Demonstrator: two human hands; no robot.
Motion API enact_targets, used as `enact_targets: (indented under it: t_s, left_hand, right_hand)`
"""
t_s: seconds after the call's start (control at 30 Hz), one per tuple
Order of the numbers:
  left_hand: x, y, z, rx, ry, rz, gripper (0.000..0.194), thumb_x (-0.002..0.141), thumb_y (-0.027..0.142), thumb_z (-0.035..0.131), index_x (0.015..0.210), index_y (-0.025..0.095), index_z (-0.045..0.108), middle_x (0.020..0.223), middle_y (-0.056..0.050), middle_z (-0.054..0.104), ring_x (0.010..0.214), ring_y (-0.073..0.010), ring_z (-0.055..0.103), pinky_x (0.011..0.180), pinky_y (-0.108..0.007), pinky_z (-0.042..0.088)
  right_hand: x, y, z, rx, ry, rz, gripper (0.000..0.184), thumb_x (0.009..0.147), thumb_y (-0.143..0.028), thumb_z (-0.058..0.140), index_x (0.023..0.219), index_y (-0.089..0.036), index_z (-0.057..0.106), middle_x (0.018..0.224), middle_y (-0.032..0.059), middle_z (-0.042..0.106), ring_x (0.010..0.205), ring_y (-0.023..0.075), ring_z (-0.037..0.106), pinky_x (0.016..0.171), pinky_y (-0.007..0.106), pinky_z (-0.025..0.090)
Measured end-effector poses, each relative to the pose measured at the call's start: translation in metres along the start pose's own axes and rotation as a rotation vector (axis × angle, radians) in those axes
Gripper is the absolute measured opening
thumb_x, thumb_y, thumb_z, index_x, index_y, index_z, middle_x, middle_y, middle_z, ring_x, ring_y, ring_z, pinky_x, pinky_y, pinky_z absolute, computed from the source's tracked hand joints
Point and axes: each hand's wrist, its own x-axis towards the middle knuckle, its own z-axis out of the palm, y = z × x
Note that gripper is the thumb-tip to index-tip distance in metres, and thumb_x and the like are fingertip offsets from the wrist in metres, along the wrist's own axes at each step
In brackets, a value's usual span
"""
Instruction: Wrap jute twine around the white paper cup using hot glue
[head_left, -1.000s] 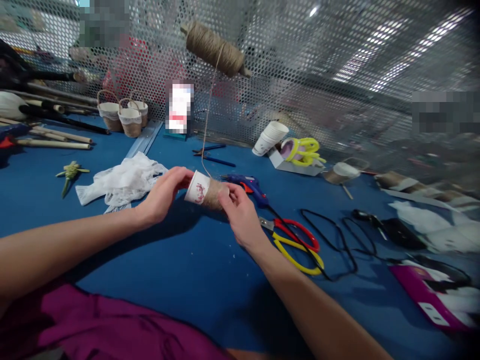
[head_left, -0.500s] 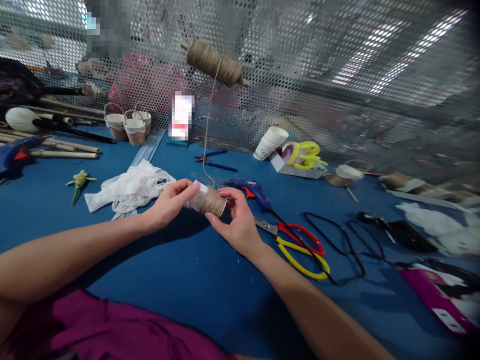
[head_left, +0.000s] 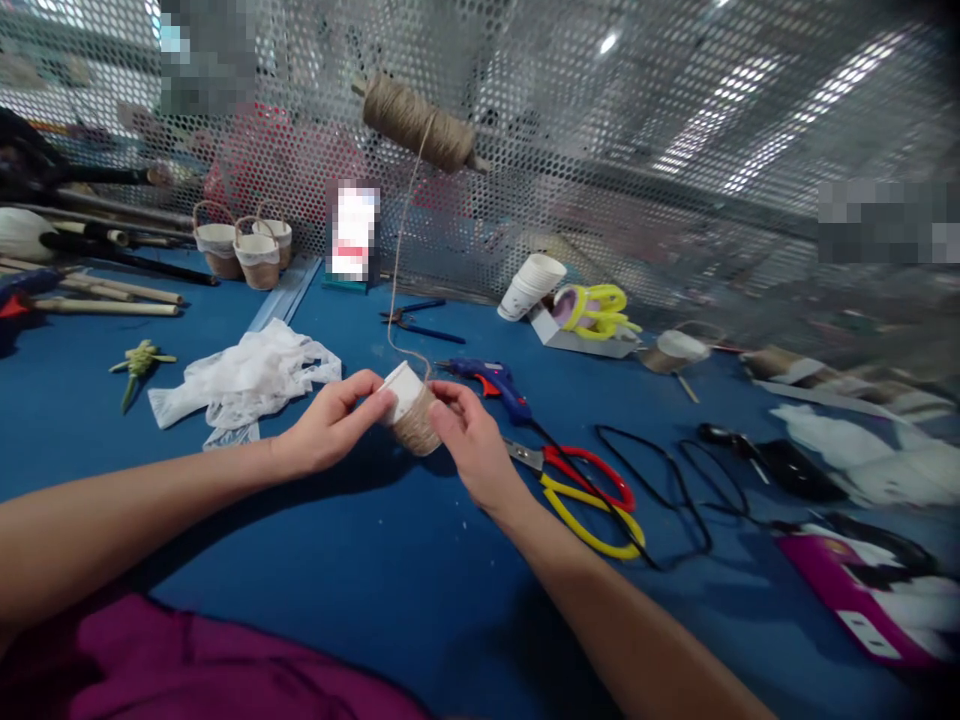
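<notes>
Between my two hands a small paper cup (head_left: 417, 425) is held tilted, its lower part wrapped in brown twine and its upper part bare white. My left hand (head_left: 341, 418) pinches the white rim side. My right hand (head_left: 469, 430) closes on the twine-wrapped side near the base. A strand of twine (head_left: 400, 245) runs from the cup up to a spool (head_left: 420, 122) on the mesh wall. Just beyond my right hand lies a blue glue gun (head_left: 495, 382), and scissors (head_left: 589, 490) with red and yellow handles lie to its right.
White lace (head_left: 251, 380) is heaped on the left of the blue table. Behind stand small twine baskets (head_left: 257, 262), a phone (head_left: 352, 230), pliers (head_left: 420, 322) and stacked paper cups (head_left: 531, 285). A black cord (head_left: 667, 450) loops toward a purple power strip (head_left: 847, 600) at right.
The cup has been turned and tipped, so more of its white part and its rim show. My right hand's fingers have shifted along the twine. The whole view has slid slightly.
</notes>
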Motion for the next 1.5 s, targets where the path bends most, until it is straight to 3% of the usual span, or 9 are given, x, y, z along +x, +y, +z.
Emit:
enact_targets:
  t_s: [0.23,0.7,0.8,0.93,1.03,1.1,1.23,1.37,1.5]
  left_hand:
    - [-0.001,0.0,0.0,0.23,-0.08,0.123,0.021,0.086,0.022,0.038,0.068,0.015,0.046,0.069,-0.001,0.044,0.066,-0.0109,0.041,0.061,-0.024,0.036]
    - [-0.002,0.001,0.0,0.212,-0.083,0.053,0.022,0.086,0.024,0.037,0.068,0.015,0.046,0.069,-0.001,0.044,0.064,-0.011,0.041,0.06,-0.025,0.036]
    - [-0.002,0.0,0.0,0.211,-0.031,0.053,0.021,0.086,0.027,0.038,0.072,0.015,0.048,0.073,-0.002,0.047,0.068,-0.0125,0.043,0.064,-0.027,0.038]
    - [-0.002,-0.003,0.0,0.199,0.107,0.062,0.021,0.084,0.03,0.044,0.098,0.015,0.049,0.098,-0.008,0.052,0.093,-0.0179,0.048,0.086,-0.034,0.037]
    - [-0.001,-0.006,0.003,0.117,0.179,-0.003,0.039,0.079,0.034,0.054,0.112,0.016,0.042,0.116,-0.011,0.047,0.11,-0.0215,0.042,0.097,-0.038,0.029]
    - [-0.001,-0.006,0.006,-0.024,0.191,-0.119,0.051,0.075,0.036,0.06,0.116,0.017,0.038,0.122,-0.013,0.043,0.115,-0.0241,0.039,0.099,-0.04,0.029]
    - [-0.005,-0.001,0.016,-0.369,0.024,-0.345,0.055,0.073,0.036,0.062,0.118,0.014,0.04,0.128,-0.015,0.045,0.118,-0.0261,0.041,0.099,-0.04,0.031]
    - [-0.009,0.0,0.021,-0.527,-0.125,-0.417,0.052,0.073,0.035,0.064,0.117,0.014,0.047,0.122,-0.012,0.053,0.114,-0.0257,0.048,0.101,-0.04,0.03]
    - [-0.008,-0.002,0.02,-0.503,-0.015,-0.44,0.049,0.07,0.032,0.067,0.112,0.014,0.051,0.117,-0.012,0.057,0.11,-0.0258,0.051,0.099,-0.04,0.034]
  right_hand:
    - [0.001,-0.003,0.002,0.084,-0.021,0.1,0.036,0.075,-0.042,0.053,0.101,-0.017,0.048,0.102,0.01,0.06,0.091,0.0176,0.058,0.08,0.035,0.046]
    - [0.0,-0.002,0.004,0.205,0.013,0.158,0.029,0.069,-0.029,0.061,0.095,-0.018,0.054,0.098,0.0054,0.061,0.09,0.0172,0.056,0.084,0.036,0.041]
    - [0.0,0.0,0.006,0.268,0.02,0.193,0.028,0.069,-0.029,0.062,0.094,-0.019,0.055,0.096,0.0043,0.061,0.09,0.0171,0.056,0.083,0.035,0.041]
    - [0.001,0.003,0.008,0.383,0.023,0.255,0.03,0.071,-0.033,0.06,0.096,-0.018,0.053,0.094,0.005,0.062,0.087,0.0179,0.058,0.077,0.034,0.044]
    - [0.003,0.001,0.007,0.461,0.013,0.262,0.028,0.075,-0.035,0.053,0.097,-0.017,0.051,0.095,0.0069,0.062,0.085,0.0194,0.059,0.073,0.035,0.046]
    - [0.004,-0.001,0.007,0.49,0.016,0.231,0.029,0.077,-0.036,0.046,0.1,-0.018,0.05,0.1,0.0082,0.061,0.089,0.0204,0.059,0.073,0.036,0.047]
    - [0.001,-0.001,0.011,0.445,0.029,0.164,0.033,0.077,-0.037,0.044,0.105,-0.019,0.046,0.11,0.009,0.058,0.097,0.0206,0.057,0.078,0.037,0.047]
    - [-0.005,-0.003,0.016,0.264,0.018,0.117,0.036,0.076,-0.038,0.048,0.107,-0.021,0.043,0.111,0.0083,0.058,0.1,0.0181,0.056,0.083,0.035,0.046]
    - [0.001,-0.013,-0.007,-0.066,-0.014,0.083,0.032,0.075,-0.042,0.052,0.097,-0.018,0.052,0.097,0.0081,0.063,0.09,0.0178,0.059,0.081,0.033,0.047]
